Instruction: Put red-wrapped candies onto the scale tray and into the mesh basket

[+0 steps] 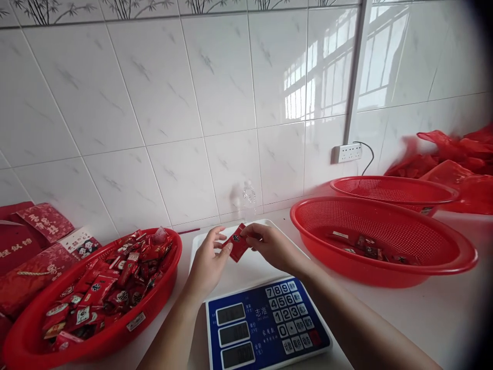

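Note:
Both hands hold one small red packet (pixel 236 245) with a black character printed on it, tilted above the weighing pan. My left hand (pixel 210 257) pinches its lower left side between thumb and fingers. On the packet's right edge, my right hand (pixel 271 245) grips with thumb and forefinger. Beneath them is a digital scale (pixel 258 329) with a blue keypad panel and a white pan (pixel 231 272). To the left, a red plastic basket (pixel 175 267) is heaped with small red wrapped packets (pixel 103 288).
At right stands a red perforated basket (pixel 385 277) with a few packets at its bottom; another red basket (pixel 396 187) is behind it. Red bags (pixel 454 164) lie in the far right corner. A clear bottle (pixel 249 200) stands by the wall, red gift boxes (pixel 34 257) at far left.

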Available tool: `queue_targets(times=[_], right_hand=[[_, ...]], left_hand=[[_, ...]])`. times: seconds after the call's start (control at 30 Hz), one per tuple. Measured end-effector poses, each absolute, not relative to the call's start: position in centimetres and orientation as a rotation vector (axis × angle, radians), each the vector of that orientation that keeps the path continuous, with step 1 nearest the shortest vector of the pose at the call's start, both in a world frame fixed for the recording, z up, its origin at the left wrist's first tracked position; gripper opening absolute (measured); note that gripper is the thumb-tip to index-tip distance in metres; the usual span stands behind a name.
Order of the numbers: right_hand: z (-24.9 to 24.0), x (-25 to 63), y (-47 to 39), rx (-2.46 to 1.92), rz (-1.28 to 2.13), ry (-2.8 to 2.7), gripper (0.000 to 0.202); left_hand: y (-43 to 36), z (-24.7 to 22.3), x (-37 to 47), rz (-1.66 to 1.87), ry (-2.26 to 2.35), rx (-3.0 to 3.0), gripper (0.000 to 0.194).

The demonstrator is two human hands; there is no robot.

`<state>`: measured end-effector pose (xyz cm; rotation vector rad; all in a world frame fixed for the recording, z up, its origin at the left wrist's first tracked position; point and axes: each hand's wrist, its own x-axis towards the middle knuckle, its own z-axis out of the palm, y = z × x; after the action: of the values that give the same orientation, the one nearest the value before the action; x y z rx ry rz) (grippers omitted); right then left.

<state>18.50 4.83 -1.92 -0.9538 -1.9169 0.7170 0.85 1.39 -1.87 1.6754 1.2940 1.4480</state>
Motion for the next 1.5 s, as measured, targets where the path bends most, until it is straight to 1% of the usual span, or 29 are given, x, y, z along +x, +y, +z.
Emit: queue_targets(times=[0.13, 0.23, 0.33, 0.43, 0.53, 0.6, 0.7, 0.77, 0.83, 0.9, 0.97, 1.03, 1.17, 1.23, 1.3, 1.4, 1.5], right_hand=[[-3.1, 19.7, 6.0, -1.204, 0.288, -2.091, 0.03], [-3.7, 20.1, 6.4, -1.313, 0.153, -2.251, 0.036], [-3.8, 19.7, 6.4, -1.22, 0.262, -2.416, 0.036], [-3.9, 19.3, 6.4, -1.148, 0.374, -2.536, 0.041], [-4.2, 19.4, 6.4, -1.133, 0.408, -2.592, 0.045], [-4.2, 19.8, 6.5, -1.17, 0.37, -2.582, 0.048], [-3.5, 20.8, 6.2, -1.265, 0.234, -2.447, 0.058], [-2.8, 21.4, 5.7, -1.244, 0.172, -2.393, 0.061], [-2.1, 22.0, 5.1, -1.2, 0.142, -2.385, 0.06], [-1.8, 22.3, 4.8, -1.201, 0.117, -2.379, 0.06], [-1.7, 22.4, 4.7, -1.21, 0.098, -2.377, 0.06], [-2.0, 22.4, 4.7, -1.196, 0.085, -2.379, 0.059], [-2.5, 22.4, 5.0, -1.16, 0.082, -2.395, 0.057], [-2.7, 22.5, 5.1, -1.153, 0.061, -2.406, 0.056], [-2.8, 22.5, 5.2, -1.144, 0.042, -2.416, 0.057], [-2.7, 22.6, 5.0, -1.137, 0.039, -2.43, 0.057], [-2.5, 22.6, 4.7, -1.136, 0.034, -2.439, 0.056]], left_hand=[[1.5, -1.8, 0.5, 1.498, 1.388, 1.772, 0.032], [1.4, -1.5, 0.4, 1.476, 1.416, 1.81, 0.029], [1.1, -1.6, 0.8, 1.445, 1.393, 1.868, 0.026], [0.4, -1.9, 1.5, 1.323, 1.332, 1.988, 0.027], [-0.4, -1.8, 1.9, 1.138, 1.26, 2.167, 0.03], [-0.5, -1.4, 1.5, 1.044, 1.297, 2.252, 0.034], [-0.2, -0.7, -0.9, 0.941, 1.593, 2.283, 0.037], [0.2, -0.2, -3.7, 0.825, 1.893, 2.254, 0.031], [0.6, 0.0, -7.3, 0.753, 2.088, 2.145, 0.023], [0.5, 0.0, -11.1, 0.649, 2.258, 2.02, 0.022], [0.1, -0.2, -14.4, 0.465, 2.35, 1.894, 0.024], [-0.7, -0.4, -16.7, 0.235, 2.341, 1.787, 0.029], [-1.3, -1.2, -18.3, -0.017, 2.305, 1.665, 0.058], [-0.9, -1.8, -18.1, -0.049, 2.325, 1.612, 0.066], [-0.4, -2.7, -17.7, -0.026, 2.384, 1.544, 0.067], [0.0, -3.8, -17.4, 0.065, 2.444, 1.474, 0.061], [-0.3, -3.8, -17.6, 0.149, 2.385, 1.529, 0.044]])
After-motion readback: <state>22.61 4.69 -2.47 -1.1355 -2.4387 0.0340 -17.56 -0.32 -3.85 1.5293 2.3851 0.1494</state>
